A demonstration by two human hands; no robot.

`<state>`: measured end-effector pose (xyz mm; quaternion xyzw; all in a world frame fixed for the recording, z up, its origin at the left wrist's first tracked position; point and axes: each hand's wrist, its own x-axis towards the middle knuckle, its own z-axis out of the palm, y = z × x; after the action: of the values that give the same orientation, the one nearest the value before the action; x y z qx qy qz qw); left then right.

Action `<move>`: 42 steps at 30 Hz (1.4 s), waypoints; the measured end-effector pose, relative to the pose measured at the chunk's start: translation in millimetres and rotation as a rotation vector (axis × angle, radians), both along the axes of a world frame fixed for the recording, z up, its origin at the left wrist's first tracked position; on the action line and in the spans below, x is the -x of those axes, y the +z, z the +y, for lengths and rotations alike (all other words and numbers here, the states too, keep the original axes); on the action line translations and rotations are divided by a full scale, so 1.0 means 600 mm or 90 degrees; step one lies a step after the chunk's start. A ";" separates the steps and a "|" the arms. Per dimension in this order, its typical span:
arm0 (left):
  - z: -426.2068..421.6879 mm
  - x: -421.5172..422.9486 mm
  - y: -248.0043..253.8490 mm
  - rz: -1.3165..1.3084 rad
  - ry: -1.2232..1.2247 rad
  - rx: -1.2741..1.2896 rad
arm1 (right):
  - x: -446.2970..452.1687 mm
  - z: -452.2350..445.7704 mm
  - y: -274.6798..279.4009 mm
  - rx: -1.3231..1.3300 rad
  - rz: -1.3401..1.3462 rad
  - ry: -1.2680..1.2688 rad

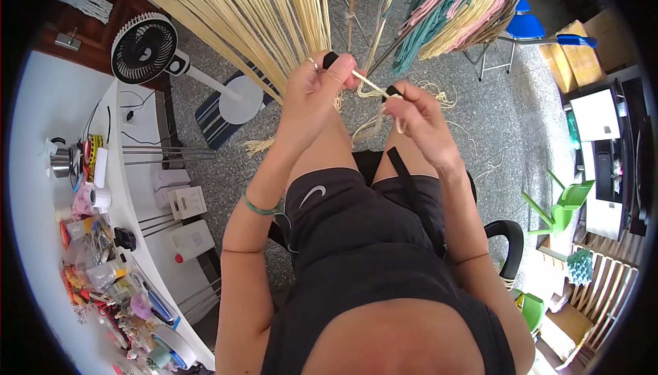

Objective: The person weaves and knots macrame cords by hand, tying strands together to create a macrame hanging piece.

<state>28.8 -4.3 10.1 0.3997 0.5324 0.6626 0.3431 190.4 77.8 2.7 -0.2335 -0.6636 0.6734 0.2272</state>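
Observation:
A cream cord [370, 84] is stretched between my two hands, above my knees. My left hand [310, 97] pinches one end of it between thumb and fingers, and a ring and a black finger wrap show there. Closed on the same cord a little lower, my right hand [426, 123] also has a black wrap on a finger, and a loop of cord hangs from its fingertips. Beyond my left hand, many long cream cords [240, 12] hang in a dense curtain. Loose cord ends trail below and behind the hands.
Teal, pink and cream cord bundles [449, 22] hang from a metal rack. A white fan [145, 47] stands at upper left. Cluttered supplies cover the white table [161, 265] on the left. At right are a blue chair [526, 27] and a green chair [567, 204].

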 end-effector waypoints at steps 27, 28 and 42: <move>-0.018 -0.013 0.037 -0.400 -0.151 -0.185 | 0.038 -0.021 0.043 0.038 0.084 0.109; -0.017 -0.012 0.036 -0.414 -0.143 -0.180 | 0.040 -0.025 0.045 0.051 0.124 0.108; -0.018 0.004 0.027 -0.527 -0.105 -0.219 | 0.041 -0.012 0.043 0.037 0.098 0.048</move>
<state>26.3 -14.8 26.3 0.1936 0.1990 0.8160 0.5070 165.9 70.6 28.5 -0.1623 -0.6329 0.7162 0.2452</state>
